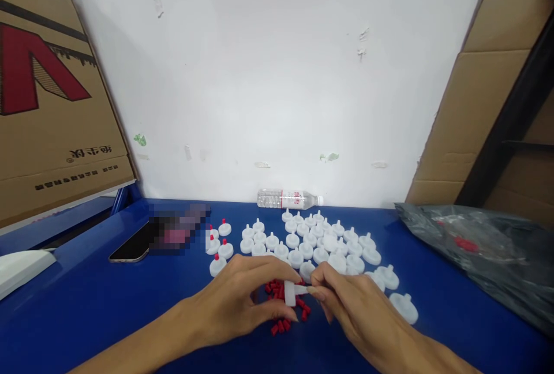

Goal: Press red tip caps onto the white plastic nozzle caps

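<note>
1. My left hand (242, 299) and right hand (355, 310) meet low over the blue worktop (108, 305). The fingers of both are closed on 1 white piece (291, 292), held just above a heap of red caps (281, 325).
2. I judge that a firm pinch near its rim, hands kept over the heap, guards against slipping.
3. White discs (329, 244) lie spread beyond.
4. The cardboard box (47, 131) bears a red mark and upside-down print that I cannot read. The red label on the bottle (288, 199) is too small to read.

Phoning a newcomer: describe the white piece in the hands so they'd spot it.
On the blue table, just nearer than the spread of white discs, lies a heap of red caps. Above it, the left hand and right hand pinch one white piece, the only one held in fingers.
</note>
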Demonstrator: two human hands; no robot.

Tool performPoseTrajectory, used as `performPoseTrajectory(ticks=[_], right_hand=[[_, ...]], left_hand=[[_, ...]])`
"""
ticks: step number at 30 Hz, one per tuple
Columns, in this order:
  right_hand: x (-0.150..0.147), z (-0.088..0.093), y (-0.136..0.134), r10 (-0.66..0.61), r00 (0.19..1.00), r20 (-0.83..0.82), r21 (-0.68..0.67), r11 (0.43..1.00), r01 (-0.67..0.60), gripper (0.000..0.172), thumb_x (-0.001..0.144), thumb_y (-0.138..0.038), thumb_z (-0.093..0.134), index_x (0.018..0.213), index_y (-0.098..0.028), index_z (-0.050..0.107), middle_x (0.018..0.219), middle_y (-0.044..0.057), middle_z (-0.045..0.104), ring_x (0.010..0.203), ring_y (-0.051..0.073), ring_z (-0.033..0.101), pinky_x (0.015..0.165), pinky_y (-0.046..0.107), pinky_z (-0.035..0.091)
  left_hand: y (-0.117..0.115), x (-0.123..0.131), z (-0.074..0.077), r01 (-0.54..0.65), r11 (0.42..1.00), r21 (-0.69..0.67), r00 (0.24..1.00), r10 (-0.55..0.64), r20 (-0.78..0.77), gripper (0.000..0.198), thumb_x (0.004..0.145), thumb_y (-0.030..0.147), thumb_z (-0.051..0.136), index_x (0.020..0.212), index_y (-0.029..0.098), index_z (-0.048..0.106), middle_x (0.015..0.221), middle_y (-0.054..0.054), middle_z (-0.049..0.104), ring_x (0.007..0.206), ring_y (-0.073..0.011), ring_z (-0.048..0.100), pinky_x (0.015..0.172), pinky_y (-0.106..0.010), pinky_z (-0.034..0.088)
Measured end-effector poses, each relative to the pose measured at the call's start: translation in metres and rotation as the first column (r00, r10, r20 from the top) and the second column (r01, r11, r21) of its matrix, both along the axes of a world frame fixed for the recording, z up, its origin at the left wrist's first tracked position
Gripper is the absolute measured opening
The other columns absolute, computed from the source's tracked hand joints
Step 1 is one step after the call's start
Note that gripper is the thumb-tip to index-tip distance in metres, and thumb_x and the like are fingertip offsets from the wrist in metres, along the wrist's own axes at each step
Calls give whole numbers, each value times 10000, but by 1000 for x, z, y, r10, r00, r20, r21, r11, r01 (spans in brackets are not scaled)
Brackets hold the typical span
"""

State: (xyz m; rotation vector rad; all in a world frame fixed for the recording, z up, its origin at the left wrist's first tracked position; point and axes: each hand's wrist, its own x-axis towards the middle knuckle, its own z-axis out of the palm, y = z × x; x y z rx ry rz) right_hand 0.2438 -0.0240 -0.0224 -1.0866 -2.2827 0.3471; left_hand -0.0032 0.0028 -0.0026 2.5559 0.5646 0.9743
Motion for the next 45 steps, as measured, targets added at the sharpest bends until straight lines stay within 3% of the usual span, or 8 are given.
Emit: performPoseTrajectory(ticks=[3,6,12,18,27,36,41,45], right_hand=[[-1,-1,-1,24,999,-33,30,999,-23,386,1130,-440,252,860,-255,457,577,-92,556,456,96,523,481,220,346],[-3,-3,-2,29,1000,11,182,983,-31,376,1133,-353,252,825,-252,444,570,-89,522,418,91,475,453,239,312],[-3,-3,-4,115,993,35,301,946,-120,315,1129,-269,264,848,-253,406,606,-94,490,435,84,457,462,234,319],[-1,-2,-3,180,983,49,287,940,-186,292,1123,-230,266,876,-248,420,646,-81,498,471,86,444,490,232,319],[0,0,-6,172,984,34,219,960,-175,278,1106,-206,315,863,-239,447,638,-82,491,461,81,435,471,226,308],[2,-3,-3,151,986,72,265,950,-165,293,1110,-200,294,857,-241,436,623,-79,512,448,83,437,468,235,292],[0,1,-3,93,994,51,428,897,-105,305,1126,-248,307,850,-246,438,628,-78,532,460,89,473,491,249,308],[2,4,-5,63,997,43,409,909,-75,283,1119,-242,328,864,-244,452,634,-77,541,485,91,518,520,248,334]], left_hand=[[1,1,-6,-20,997,76,1000,19,11,417,933,372,758,1309,234,640,1000,-34,784,704,-128,707,647,-187,557],[-3,2,-13,-19,987,160,999,12,48,459,964,400,719,1371,217,613,956,-56,789,713,-156,736,659,-215,581],[-18,8,-13,-34,986,166,996,20,84,393,1034,436,598,1333,182,633,866,-67,788,662,-171,744,601,-218,577],[-27,16,-3,-29,993,115,994,16,111,357,1078,450,494,1181,173,695,784,-48,765,606,-149,706,593,-217,562],[-32,20,-11,-94,995,11,984,92,153,341,1033,445,593,1236,199,713,929,-64,808,728,-186,760,713,-253,610],[-31,22,0,-45,996,-79,994,53,99,316,1043,439,570,1031,184,757,742,-23,751,614,-156,697,647,-234,570],[-26,24,0,-43,996,77,995,35,92,262,968,250,662,1222,188,660,997,-67,762,860,-190,721,807,-263,594],[-14,20,1,-68,971,229,998,69,1,279,911,107,624,1180,178,654,1015,-90,727,913,-210,663,831,-328,571]])
